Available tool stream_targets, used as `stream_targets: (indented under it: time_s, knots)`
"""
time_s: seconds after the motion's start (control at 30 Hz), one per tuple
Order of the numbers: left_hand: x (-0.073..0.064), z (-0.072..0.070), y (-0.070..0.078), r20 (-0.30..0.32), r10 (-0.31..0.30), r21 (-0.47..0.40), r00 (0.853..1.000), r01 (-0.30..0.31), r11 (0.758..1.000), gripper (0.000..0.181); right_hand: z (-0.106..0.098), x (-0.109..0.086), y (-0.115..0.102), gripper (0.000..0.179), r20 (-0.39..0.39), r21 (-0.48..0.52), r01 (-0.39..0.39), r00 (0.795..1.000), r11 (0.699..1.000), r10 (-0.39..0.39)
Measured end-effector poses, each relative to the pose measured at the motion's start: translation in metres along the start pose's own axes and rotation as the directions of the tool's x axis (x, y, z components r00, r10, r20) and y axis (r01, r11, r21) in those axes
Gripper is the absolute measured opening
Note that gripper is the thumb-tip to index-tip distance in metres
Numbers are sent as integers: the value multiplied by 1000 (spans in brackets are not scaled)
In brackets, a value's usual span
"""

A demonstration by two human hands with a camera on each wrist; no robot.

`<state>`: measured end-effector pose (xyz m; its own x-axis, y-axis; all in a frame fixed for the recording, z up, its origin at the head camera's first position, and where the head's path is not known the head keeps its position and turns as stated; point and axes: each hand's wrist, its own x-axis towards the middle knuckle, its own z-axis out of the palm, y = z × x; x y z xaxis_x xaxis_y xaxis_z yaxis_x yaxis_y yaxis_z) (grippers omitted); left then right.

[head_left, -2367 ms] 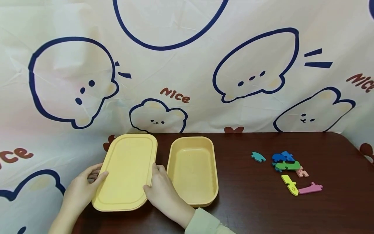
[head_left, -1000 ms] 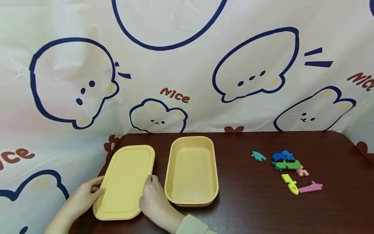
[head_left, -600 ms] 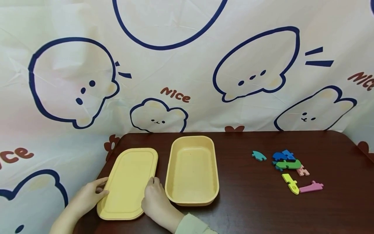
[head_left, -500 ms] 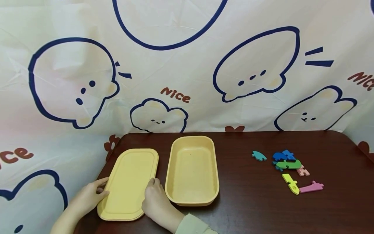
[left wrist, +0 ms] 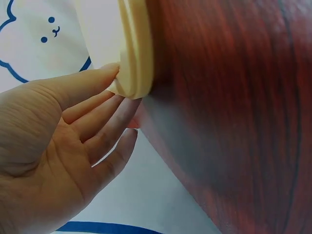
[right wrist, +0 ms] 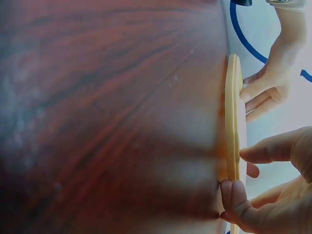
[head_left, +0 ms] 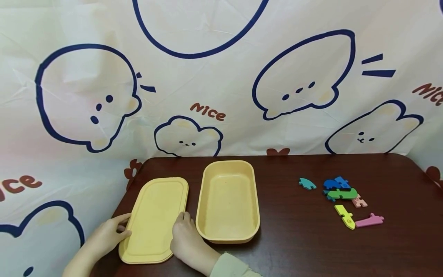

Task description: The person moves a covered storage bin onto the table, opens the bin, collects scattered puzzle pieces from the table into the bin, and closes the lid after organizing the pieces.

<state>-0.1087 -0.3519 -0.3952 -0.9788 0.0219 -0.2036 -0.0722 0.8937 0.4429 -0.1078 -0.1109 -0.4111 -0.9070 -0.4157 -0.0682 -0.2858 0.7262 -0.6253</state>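
Observation:
A flat yellow box lid (head_left: 155, 215) with rounded corners lies on or just over the table's left part. My left hand (head_left: 107, 236) holds its left edge, thumb on the top face. In the left wrist view that hand (left wrist: 53, 151) has its thumb over the lid (left wrist: 136, 48) and fingers beneath the rim. My right hand (head_left: 188, 240) grips the opposite edge. The right wrist view has the lid (right wrist: 231, 117) edge-on, pinched between the right hand's (right wrist: 278, 195) thumb and fingers. Right beside stands an open yellow box (head_left: 228, 204) with nothing inside.
Several puzzle pieces lie on the dark wooden table (head_left: 290, 246) at the right: a teal piece (head_left: 307, 183), a green one (head_left: 342, 194) over blue ones, a yellow one (head_left: 345, 217) and a pink one (head_left: 369, 220). A printed cloth (head_left: 238, 88) hangs behind.
Both hands have lowered the lid from a raised, tilted position toward the table and shifted it slightly right and nearer. The box and the puzzle pieces have stayed put.

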Motion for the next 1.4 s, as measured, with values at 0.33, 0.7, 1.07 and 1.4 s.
stream_targets:
  time_s: [0.33,0.7,1.07,1.4]
  knots:
    - [-4,2,1,-9,-1,-32,1000,1,999,49,-2,-4,3,64,23,-50,74,997,996,-73]
    - [-8,-3,14,-89,-33,-35,996,30,999,44,-8,-12,3,74,27,-1,68,997,998,-68]
    - [-13,-3,29,-146,-70,-80,987,59,995,45,-12,-23,7,72,-20,24,218,976,976,-218]
    - [-18,4,45,-207,-60,-88,977,43,995,41,-21,-36,3,60,-111,-9,319,942,948,-318]
